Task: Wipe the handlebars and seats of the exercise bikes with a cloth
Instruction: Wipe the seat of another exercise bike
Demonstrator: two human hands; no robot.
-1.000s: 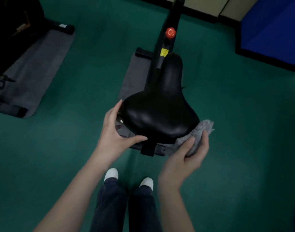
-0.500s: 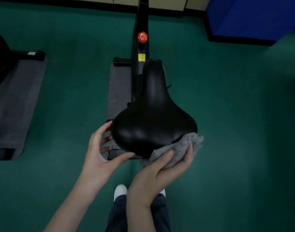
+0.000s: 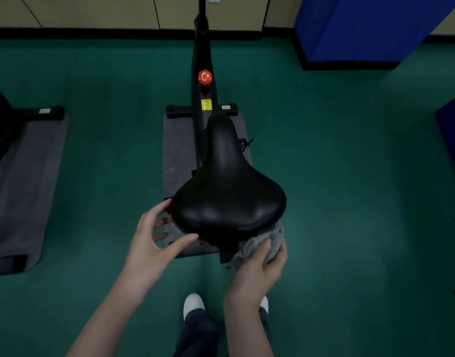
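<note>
Black and glossy, the seat (image 3: 229, 199) sits mid-view, its nose pointing away from the person. Under the seat's rear right edge the grey cloth (image 3: 257, 243) is bunched, and the right hand (image 3: 257, 271) grips it, fingers curled round it, against the seat. At the seat's rear left corner the left hand (image 3: 154, 240) is spread, thumb and forefinger touching the rim. Beyond the seat's nose — a red knob (image 3: 205, 76) on the frame

A gym: exercise bike (image 3: 203, 81) on floor mat (image 3: 178, 150).

You count two hands, left hand (image 3: 151, 240) and right hand (image 3: 257, 274), one seat (image 3: 229, 197) between them, one cloth (image 3: 257, 244) in the right, two grey mats (image 3: 177, 150) (image 3: 22, 181) beyond the left
</note>
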